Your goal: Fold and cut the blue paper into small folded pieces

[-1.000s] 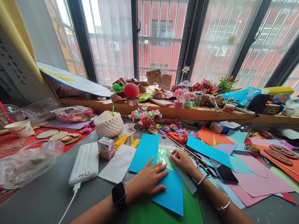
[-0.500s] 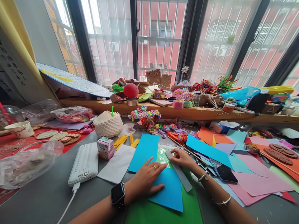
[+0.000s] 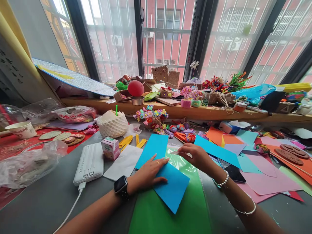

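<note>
My left hand (image 3: 152, 170) lies flat with fingers spread on a piece of blue paper (image 3: 174, 187), pressing it against a green plastic-covered sheet (image 3: 168, 219). A second blue paper strip (image 3: 157, 144) lies beyond the left fingertips. My right hand (image 3: 195, 156) is raised a little over the upper part of the green sheet. Its thumb and fingers pinch a grey ruler (image 3: 175, 152), of which only a thin end shows; the hand hides the rest. The blue paper under my left hand sits at a slant.
A white power bank (image 3: 89, 162), a small drink carton (image 3: 110, 149) and white paper (image 3: 123, 162) lie left. On the right are a blue sheet (image 3: 216, 151), a phone (image 3: 234, 174) and pink paper (image 3: 270, 178). Craft flowers (image 3: 151, 117) stand behind.
The ruler has come up off the blue paper in my right hand and turned nearly edge-on. The blue paper has rotated under my left hand, which stays flat.
</note>
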